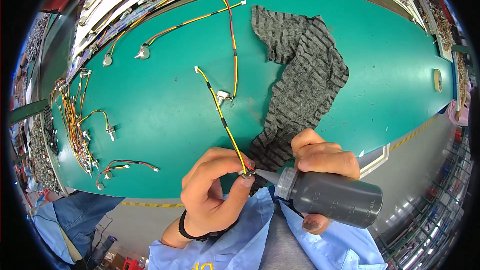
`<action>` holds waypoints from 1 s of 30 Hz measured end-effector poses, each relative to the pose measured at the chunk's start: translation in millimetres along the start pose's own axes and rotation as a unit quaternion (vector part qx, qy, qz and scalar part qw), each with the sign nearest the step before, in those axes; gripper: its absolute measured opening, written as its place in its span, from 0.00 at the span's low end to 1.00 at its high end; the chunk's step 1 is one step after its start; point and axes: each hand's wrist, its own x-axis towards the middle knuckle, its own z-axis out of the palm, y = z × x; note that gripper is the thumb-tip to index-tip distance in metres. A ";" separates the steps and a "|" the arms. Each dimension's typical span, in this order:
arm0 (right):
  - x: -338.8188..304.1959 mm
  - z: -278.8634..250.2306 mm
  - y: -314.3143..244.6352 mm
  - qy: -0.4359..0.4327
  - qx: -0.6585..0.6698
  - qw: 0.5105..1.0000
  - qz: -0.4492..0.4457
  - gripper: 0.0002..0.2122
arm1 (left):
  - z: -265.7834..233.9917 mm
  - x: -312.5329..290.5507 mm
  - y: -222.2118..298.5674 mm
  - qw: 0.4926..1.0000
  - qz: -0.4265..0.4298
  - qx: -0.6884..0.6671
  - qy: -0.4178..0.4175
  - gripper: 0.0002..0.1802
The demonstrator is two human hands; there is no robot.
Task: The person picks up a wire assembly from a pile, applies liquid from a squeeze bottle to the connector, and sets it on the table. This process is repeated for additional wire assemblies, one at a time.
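Note:
My left hand pinches a small potentiometer between thumb and fingers near the front edge of the table. From it a yellow, red and black wire lead runs up to a white connector. In my right hand lies a dark squeeze bottle, tipped on its side, its narrow nozzle meeting the potentiometer's terminals. A crumpled grey striped cloth lies just beyond both hands. Past the held lead, another wired potentiometer rests on the green table.
A tangled bunch of wired potentiometers lies at the left, with single ones farther back. Near the right edge stands a tape roll. A person in blue clothing is at the lower left. Racks line the right side.

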 end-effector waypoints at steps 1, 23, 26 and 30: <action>-0.4 0.4 0.4 0.000 -0.001 1.000 0.000 0.34 | 1.7 0.0 -0.8 1.000 0.000 -0.014 0.020 0.13; -4.4 7.5 -1.6 0.203 0.022 0.967 0.154 0.34 | -23.6 9.5 32.2 0.990 0.048 0.124 0.039 0.12; -4.5 4.7 -6.8 0.199 0.050 0.964 0.171 0.33 | -48.9 33.9 52.8 0.929 0.102 0.356 -0.002 0.12; -8.5 0.7 -6.8 0.204 0.084 0.957 0.186 0.32 | -59.1 62.1 44.6 0.847 0.142 0.511 -0.037 0.12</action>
